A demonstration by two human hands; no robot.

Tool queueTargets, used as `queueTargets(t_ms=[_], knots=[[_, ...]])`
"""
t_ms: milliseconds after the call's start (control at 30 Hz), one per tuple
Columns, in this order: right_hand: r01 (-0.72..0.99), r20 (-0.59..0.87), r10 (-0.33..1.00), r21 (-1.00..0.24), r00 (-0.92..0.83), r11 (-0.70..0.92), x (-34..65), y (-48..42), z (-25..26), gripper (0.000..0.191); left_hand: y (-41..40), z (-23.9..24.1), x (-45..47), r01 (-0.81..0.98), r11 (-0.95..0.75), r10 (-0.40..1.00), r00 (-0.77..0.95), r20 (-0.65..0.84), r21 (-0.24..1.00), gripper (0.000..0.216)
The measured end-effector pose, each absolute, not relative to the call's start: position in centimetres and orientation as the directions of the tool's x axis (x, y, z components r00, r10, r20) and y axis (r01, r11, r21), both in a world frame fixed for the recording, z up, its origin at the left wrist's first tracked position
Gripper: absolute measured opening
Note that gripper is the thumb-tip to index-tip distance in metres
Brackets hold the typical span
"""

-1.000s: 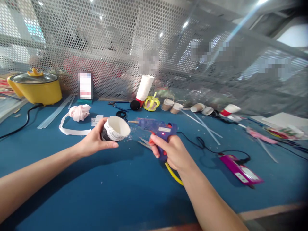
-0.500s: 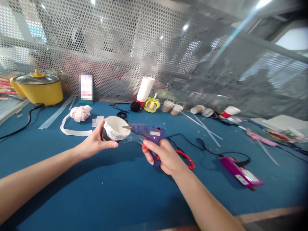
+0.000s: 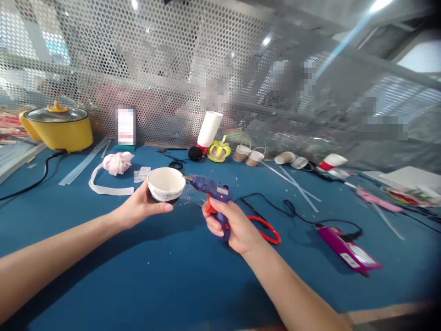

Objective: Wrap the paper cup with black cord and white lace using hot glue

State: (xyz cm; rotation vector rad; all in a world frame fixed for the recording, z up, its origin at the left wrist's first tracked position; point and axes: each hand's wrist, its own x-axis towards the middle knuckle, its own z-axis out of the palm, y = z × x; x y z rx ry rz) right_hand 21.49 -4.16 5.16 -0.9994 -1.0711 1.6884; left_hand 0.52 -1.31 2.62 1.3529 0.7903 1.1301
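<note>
My left hand (image 3: 141, 206) is closed round a small paper cup (image 3: 166, 180), white inside, with white lace and a black band about its outside. The cup's open mouth faces up and tilts towards me. In my right hand (image 3: 229, 220) is a blue hot glue gun (image 3: 210, 186), gripped by its handle, with fingers at the red trigger and a small red light lit. Its nozzle points left and lies at the cup's right rim; whether it touches cannot be made out. Red-handled scissors (image 3: 267, 230) lie partly hidden behind my right wrist.
A yellow electric pot (image 3: 64, 131) stands back left, beside clear glue sticks (image 3: 84, 163). A pale pink ribbon roll (image 3: 118, 163) and a phone (image 3: 125, 126) are near it. Stacked paper cups (image 3: 210, 128), a yellow crown-shaped piece (image 3: 219, 150) and a purple power strip (image 3: 347, 249) lie further right.
The glue gun's nozzle has drawn back from inside the cup's mouth to its right rim. The cup has turned a little, with its opening more level.
</note>
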Motion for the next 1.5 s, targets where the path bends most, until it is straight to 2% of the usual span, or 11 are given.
queueTargets(t_ms=[200,333,567,767,933,1067,1200,1333,1500], knots=[[-0.185,-0.157,0.957,-0.961,-0.244,-0.205,20.8,-4.8,4.9,0.028,-1.4,2.4,0.9,-0.138,-0.154,0.942,0.278,0.188,0.978,0.068],[-0.106,-0.125,0.96,-0.982,-0.252,-0.156,20.8,-5.1,4.7,0.029,-1.2,1.8,0.8,-0.09,-0.228,0.947,0.212,0.242,0.97,0.074],[-0.224,-0.1,0.97,-0.963,-0.223,-0.151,21.2,-4.6,5.0,0.028,-1.1,1.7,0.9,-0.062,-0.25,0.947,0.195,0.257,0.966,0.073],[-0.147,-0.133,0.962,-0.974,-0.239,-0.172,20.8,-4.9,4.6,0.029,-0.9,1.3,0.9,-0.045,-0.292,0.939,0.176,0.296,0.955,0.063],[-0.079,-0.113,0.959,-0.987,-0.261,-0.138,21.1,-4.9,4.7,0.028,-0.6,0.7,0.6,0.047,-0.398,0.904,0.192,0.383,0.916,0.061],[-0.067,-0.016,0.979,-0.997,-0.206,-0.03,21.9,-4.8,5.2,0.024,-0.5,1.1,0.2,0.202,-0.463,0.879,0.231,0.417,0.863,0.057],[0.164,0.132,0.988,-0.976,-0.083,0.144,22.5,-4.9,5.5,0.023,-0.3,1.7,-0.2,0.41,-0.577,0.809,0.17,0.562,0.706,0.062],[0.408,0.218,0.976,-0.891,0.005,0.197,22.7,-4.9,5.2,0.026,-0.4,1.9,-0.3,0.492,-0.673,0.692,0.157,0.704,0.552,0.058],[0.56,0.284,0.959,-0.791,-0.021,0.246,22.7,-5.1,5.0,0.029,-0.5,1.8,-0.3,0.524,-0.687,0.659,0.154,0.736,0.504,0.058]])
